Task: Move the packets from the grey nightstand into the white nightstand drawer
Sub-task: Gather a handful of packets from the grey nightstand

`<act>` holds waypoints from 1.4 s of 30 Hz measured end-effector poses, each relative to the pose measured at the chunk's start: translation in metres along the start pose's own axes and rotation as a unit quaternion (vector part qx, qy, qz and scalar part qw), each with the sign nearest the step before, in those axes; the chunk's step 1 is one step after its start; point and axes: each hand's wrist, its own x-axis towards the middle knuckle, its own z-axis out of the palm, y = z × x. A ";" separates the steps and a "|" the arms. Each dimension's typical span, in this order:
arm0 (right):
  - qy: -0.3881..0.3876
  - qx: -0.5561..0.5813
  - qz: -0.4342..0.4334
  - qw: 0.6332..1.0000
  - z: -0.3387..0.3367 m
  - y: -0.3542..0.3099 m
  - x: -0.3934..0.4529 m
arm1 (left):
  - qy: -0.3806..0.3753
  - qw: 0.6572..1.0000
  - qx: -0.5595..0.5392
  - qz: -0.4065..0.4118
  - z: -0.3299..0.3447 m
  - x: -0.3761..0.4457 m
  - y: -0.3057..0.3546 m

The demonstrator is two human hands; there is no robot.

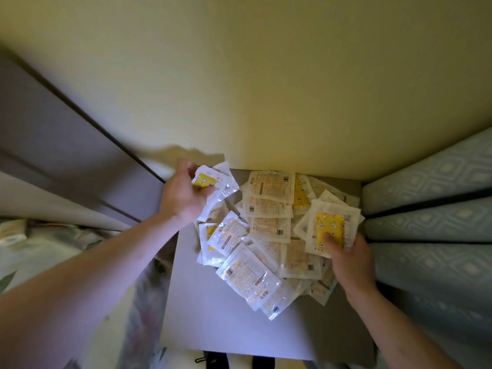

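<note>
Grey nightstand (213, 328): seen at 6 o'clock, its top bare toward the near edge.
Packets (269, 235): heaped on the nightstand top, toward the wall.
Right hand (348, 259): at 4 o'clock, a yellow packet (330, 227) was pinched under the thumb.
Left hand (183, 193): at 10 o'clock, several clear packets (215, 187) were gripped above the heap.
Wall (266, 89): seen at 12 o'clock.

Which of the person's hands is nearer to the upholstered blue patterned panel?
Right. The right hand grips a yellow packet just beside the blue patterned panel; the left hand holds packets across the pile, by the far-left edge.
</note>
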 end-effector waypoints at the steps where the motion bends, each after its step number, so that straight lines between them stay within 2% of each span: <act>1: 0.004 0.021 -0.015 1.000 -0.002 -0.004 -0.009 | -0.008 0.999 -0.049 -0.003 -0.004 -0.013 -0.002; 4: -0.003 0.059 -0.031 0.998 -0.006 -0.005 -0.037 | -0.073 0.995 -0.069 0.017 -0.009 -0.062 -0.016; 8: -0.015 0.026 0.013 0.999 -0.007 0.015 -0.064 | -0.198 0.978 -0.055 0.039 -0.005 -0.125 -0.030; 10: -0.022 0.001 0.026 0.999 -0.007 0.026 -0.077 | -0.258 0.965 0.006 0.037 0.004 -0.147 -0.037; 12: -0.033 -0.001 0.034 0.999 -0.006 0.034 -0.087 | -0.293 0.945 0.123 0.083 0.015 -0.162 -0.043; 16: -0.049 0.012 0.046 0.998 -0.006 0.040 -0.104 | -0.314 0.907 0.186 0.211 0.039 -0.172 -0.055; 22: -0.044 -0.028 0.041 0.998 -0.003 0.054 -0.134 | -0.290 0.862 0.327 0.259 0.054 -0.163 -0.041; 25: -0.046 -0.012 0.054 0.997 -0.002 0.060 -0.147 | -0.235 0.866 0.354 0.265 0.055 -0.166 -0.030; 29: -0.054 0.004 0.073 0.996 -0.010 0.060 -0.166 | -0.242 0.882 0.356 0.193 0.052 -0.171 -0.034; 33: -0.052 0.000 0.063 0.997 -0.026 0.039 -0.192 | -0.261 0.914 0.303 0.072 0.026 -0.193 -0.036; 38: -0.081 -0.029 0.032 0.996 -0.046 -0.002 -0.240 | -0.189 0.969 0.143 -0.067 -0.038 -0.251 -0.022; 42: -0.116 -0.070 0.012 0.991 -0.058 -0.030 -0.280 | -0.145 0.974 -0.044 -0.168 -0.095 -0.309 0.008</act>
